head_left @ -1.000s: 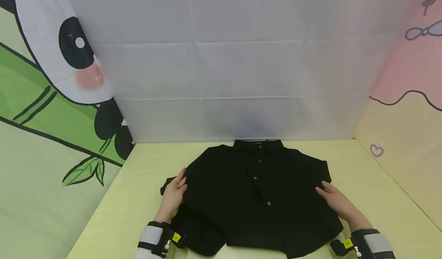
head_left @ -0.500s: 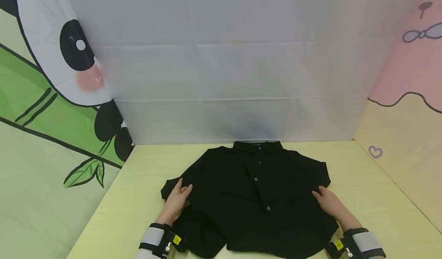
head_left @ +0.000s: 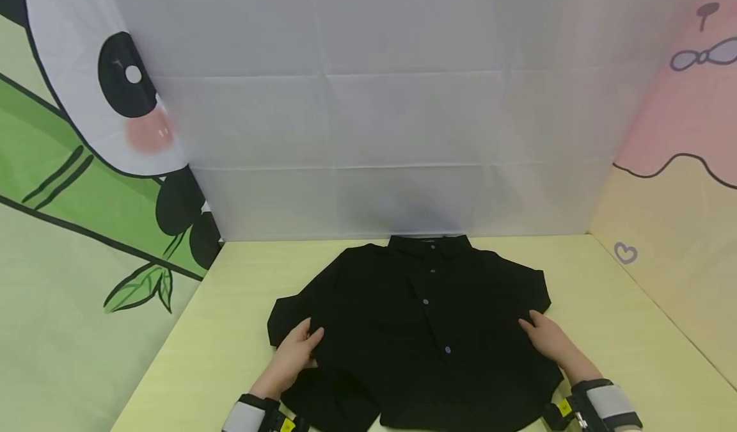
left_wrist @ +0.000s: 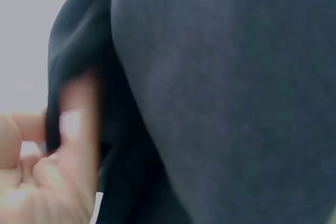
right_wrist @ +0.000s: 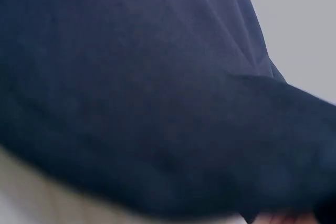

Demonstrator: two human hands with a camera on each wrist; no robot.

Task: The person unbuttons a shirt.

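A black short-sleeved button-up shirt (head_left: 397, 317) lies spread front side up, collar toward the back wall. At its left side, below the sleeve, my left hand (head_left: 295, 357) pinches the edge. The left wrist view shows thumb and fingers of that hand (left_wrist: 58, 177) on either side of a fold of the dark cloth. My right hand (head_left: 549, 338) holds the opposite side edge below the other sleeve. In the right wrist view the shirt (right_wrist: 147, 87) fills most of the picture, and only a sliver of the fingers (right_wrist: 283, 219) shows at the bottom.
Beneath the shirt is a pale yellow table (head_left: 230, 310). A grey-white wall sheet (head_left: 368, 131) rises behind it, close to the collar. Cartoon-printed sheets (head_left: 63, 329) flank the table on both sides. A strapped device (head_left: 599, 406) sits on each wrist.
My left hand has slid down the shirt's left edge toward me, and the left sleeve now lies more spread out. The right hand has shifted slightly inward and nearer to me.
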